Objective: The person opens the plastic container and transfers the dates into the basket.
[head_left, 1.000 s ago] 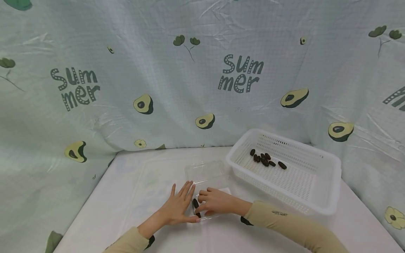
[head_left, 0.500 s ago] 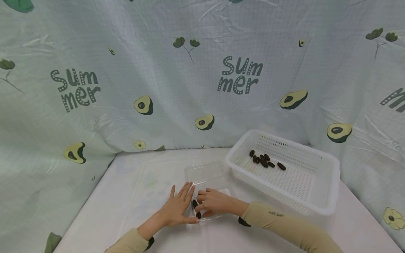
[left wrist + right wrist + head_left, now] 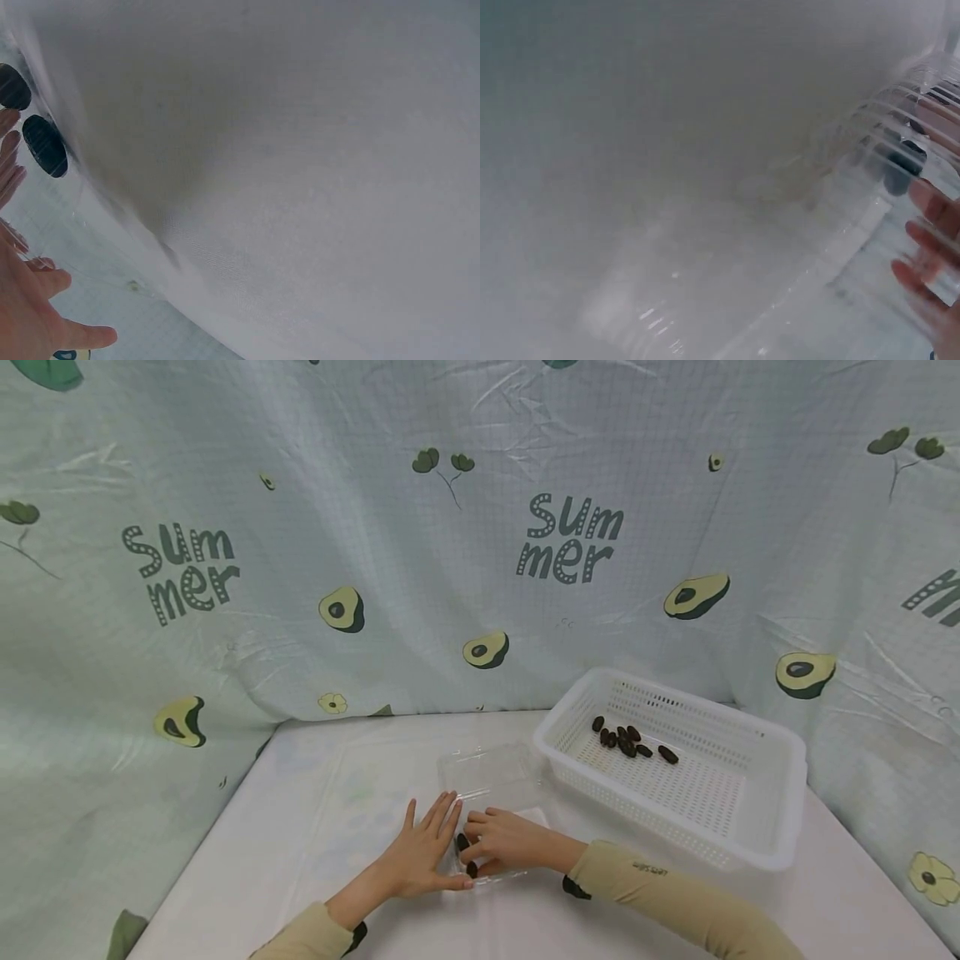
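An open clear plastic clamshell box (image 3: 487,770) lies on the white table, lid side away from me. My left hand (image 3: 422,856) rests flat along the box's left side, fingers spread and thumb at the near corner. Inside the box, by its left wall, lie two dark brown dates, a far date (image 3: 462,842) and a near date (image 3: 472,869). My right hand (image 3: 510,841) reaches into the box with curled fingers, index and thumb at the near date. The left wrist view shows both dates through clear plastic, one a whole dark oval (image 3: 45,146).
At the back right stands a white perforated plastic basket (image 3: 720,785) with several more dates (image 3: 627,746) on its floor. A printed curtain (image 3: 405,568) hangs behind the table (image 3: 322,810).
The near date has shifted slightly toward me and turned under the right hand's fingers. My right hand has drawn in a little to the left; the left hand stays in place.
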A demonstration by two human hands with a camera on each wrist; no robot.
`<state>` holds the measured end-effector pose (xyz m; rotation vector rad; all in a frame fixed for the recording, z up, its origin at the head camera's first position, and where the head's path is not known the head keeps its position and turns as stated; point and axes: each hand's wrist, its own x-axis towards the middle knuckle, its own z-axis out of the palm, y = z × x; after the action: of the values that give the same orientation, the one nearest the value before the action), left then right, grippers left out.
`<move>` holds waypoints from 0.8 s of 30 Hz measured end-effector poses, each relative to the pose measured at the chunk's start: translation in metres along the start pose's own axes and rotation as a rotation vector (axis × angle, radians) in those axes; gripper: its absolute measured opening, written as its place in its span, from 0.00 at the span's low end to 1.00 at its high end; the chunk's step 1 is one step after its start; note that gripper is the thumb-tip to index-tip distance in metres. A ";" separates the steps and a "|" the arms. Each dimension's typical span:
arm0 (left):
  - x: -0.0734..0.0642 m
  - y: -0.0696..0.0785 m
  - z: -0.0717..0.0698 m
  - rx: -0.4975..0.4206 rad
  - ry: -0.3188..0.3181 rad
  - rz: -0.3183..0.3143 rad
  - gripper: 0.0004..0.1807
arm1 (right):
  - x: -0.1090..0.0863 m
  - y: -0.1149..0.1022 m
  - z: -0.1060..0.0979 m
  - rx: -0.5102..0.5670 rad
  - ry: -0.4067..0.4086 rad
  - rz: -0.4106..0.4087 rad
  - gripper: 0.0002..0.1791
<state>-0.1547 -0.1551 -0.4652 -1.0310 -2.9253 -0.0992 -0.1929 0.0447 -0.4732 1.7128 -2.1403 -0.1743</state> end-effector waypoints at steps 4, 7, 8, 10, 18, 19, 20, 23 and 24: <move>0.001 0.000 0.001 0.012 0.006 -0.002 0.58 | -0.003 0.003 0.001 -0.020 0.007 -0.004 0.10; 0.001 0.000 0.000 0.019 0.002 -0.005 0.58 | -0.006 0.005 0.001 -0.034 0.003 -0.005 0.10; 0.001 0.000 0.000 0.020 -0.001 -0.005 0.58 | -0.007 0.005 0.000 -0.039 -0.003 -0.004 0.11; 0.001 0.000 -0.001 0.022 -0.007 -0.007 0.58 | -0.008 0.006 -0.004 -0.037 -0.012 -0.006 0.11; 0.001 0.000 -0.002 0.017 -0.015 -0.004 0.58 | -0.019 0.012 -0.020 -0.132 0.003 -0.032 0.11; 0.001 0.000 -0.002 0.015 -0.014 -0.004 0.58 | -0.021 0.013 -0.022 -0.149 0.010 -0.033 0.11; 0.001 0.000 -0.002 0.013 -0.013 -0.004 0.58 | -0.023 0.015 -0.025 -0.165 0.018 -0.034 0.10; 0.002 -0.001 -0.001 0.009 -0.008 -0.003 0.58 | -0.030 0.020 -0.033 -0.205 0.039 -0.029 0.11; 0.002 0.000 -0.001 0.008 -0.005 -0.003 0.58 | -0.032 0.021 -0.037 -0.211 0.048 -0.025 0.11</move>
<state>-0.1562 -0.1546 -0.4642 -1.0271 -2.9295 -0.0843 -0.1926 0.0862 -0.4395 1.6066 -1.9889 -0.3493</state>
